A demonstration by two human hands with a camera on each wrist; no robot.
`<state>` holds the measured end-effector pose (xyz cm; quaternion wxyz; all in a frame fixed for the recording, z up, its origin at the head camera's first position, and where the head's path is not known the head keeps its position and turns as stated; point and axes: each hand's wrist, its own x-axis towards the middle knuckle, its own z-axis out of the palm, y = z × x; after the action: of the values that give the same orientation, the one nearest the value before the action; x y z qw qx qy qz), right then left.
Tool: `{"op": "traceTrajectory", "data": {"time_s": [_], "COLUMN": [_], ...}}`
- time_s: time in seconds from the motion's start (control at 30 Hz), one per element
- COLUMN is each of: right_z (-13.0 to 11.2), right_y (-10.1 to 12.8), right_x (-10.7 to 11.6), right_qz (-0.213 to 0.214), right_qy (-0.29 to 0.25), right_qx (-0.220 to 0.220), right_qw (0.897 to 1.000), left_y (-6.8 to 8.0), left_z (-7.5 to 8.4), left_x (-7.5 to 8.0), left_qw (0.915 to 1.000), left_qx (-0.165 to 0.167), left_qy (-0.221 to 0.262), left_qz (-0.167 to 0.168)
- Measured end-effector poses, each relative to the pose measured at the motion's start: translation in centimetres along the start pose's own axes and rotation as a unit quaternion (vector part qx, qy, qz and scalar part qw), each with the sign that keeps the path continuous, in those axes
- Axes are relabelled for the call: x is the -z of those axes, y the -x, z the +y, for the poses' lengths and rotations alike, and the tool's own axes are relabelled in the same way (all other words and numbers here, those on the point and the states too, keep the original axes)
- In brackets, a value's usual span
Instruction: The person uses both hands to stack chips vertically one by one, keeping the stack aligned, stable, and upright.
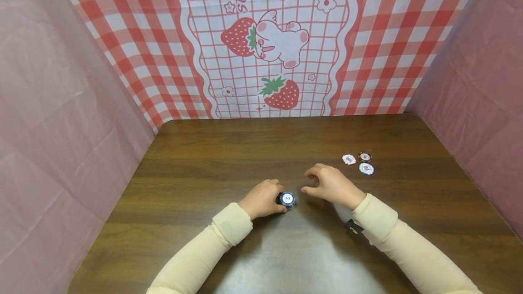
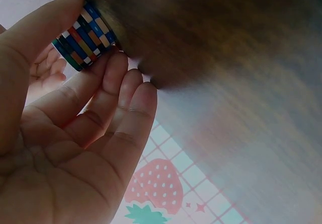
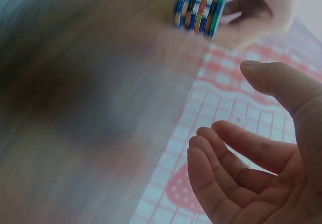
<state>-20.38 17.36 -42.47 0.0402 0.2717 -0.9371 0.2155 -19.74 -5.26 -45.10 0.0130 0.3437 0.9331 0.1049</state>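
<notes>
1. Head view: your left hand [image 1: 263, 199] holds a stack of chips [image 1: 288, 199] near the middle of the wooden table [image 1: 184, 162], with the thumb on the near side and the fingers round the far side. The top chip has a blue rim and a white centre.
2. Same view: your right hand [image 1: 333, 186] is just to the right of the stack, apart from it, thumb and fingers parted and gripping nothing. Beyond it lie a white chip [image 1: 349, 159], a dark chip [image 1: 365, 157] and a pale blue chip [image 1: 366, 169], close together.
3. Left wrist view: your thumb and index finger pinch the stack between them; its edges show blue, white, orange and green bands. Part of your other hand shows behind.
4. Right wrist view: your right thumb stands wide of the gently bent fingers, the palm bare. The stack sits farther off, beside your left hand's fingers.
</notes>
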Motion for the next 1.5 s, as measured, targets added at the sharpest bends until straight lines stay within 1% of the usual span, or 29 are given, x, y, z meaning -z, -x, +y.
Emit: {"op": "traceTrajectory", "data": {"time_s": [0.17, 0.3, 0.4, 0.57, 0.7, 0.87, 1.07, 1.23, 1.5], "right_z": [1.3, 2.5, 3.4, 5.0, 6.3, 8.0, 9.6, 10.5, 11.9], "right_y": [0.6, 1.0, 1.4, 2.0, 2.4, 2.9, 3.3, 3.5, 3.7], "right_x": [0.8, 1.6, 2.1, 2.9, 3.4, 3.8, 4.2, 4.4, 4.3], "right_qz": [0.036, 0.054, 0.059, 0.057, 0.059, 0.064, 0.071, 0.06, 0.024], "right_qy": [0.012, 0.015, 0.014, 0.009, 0.009, 0.021, 0.05, 0.065, 0.085], "right_qx": [-0.025, -0.051, -0.072, -0.101, -0.12, -0.142, -0.166, -0.176, -0.2], "right_qw": [0.999, 0.997, 0.996, 0.993, 0.991, 0.988, 0.982, 0.98, 0.976], "left_y": [0.0, 0.1, 0.0, 0.1, 0.1, 0.1, 0.1, 0.1, 0.1], "left_z": [0.0, 0.1, 0.1, 0.0, 0.0, 0.0, 0.0, 0.0, 0.0], "left_x": [0.0, 0.0, 0.0, 0.0, 0.0, 0.0, 0.0, 0.0, 0.0], "left_qw": [1.0, 1.0, 1.0, 1.0, 1.0, 1.0, 1.0, 1.0, 1.0], "left_qx": [-0.003, -0.007, -0.008, -0.008, -0.008, -0.008, -0.005, -0.005, -0.004], "left_qy": [-0.001, -0.002, -0.002, -0.003, -0.003, -0.003, -0.004, -0.004, 0.001], "left_qz": [0.001, 0.002, 0.002, 0.002, 0.003, 0.003, 0.001, 0.0, 0.002]}}
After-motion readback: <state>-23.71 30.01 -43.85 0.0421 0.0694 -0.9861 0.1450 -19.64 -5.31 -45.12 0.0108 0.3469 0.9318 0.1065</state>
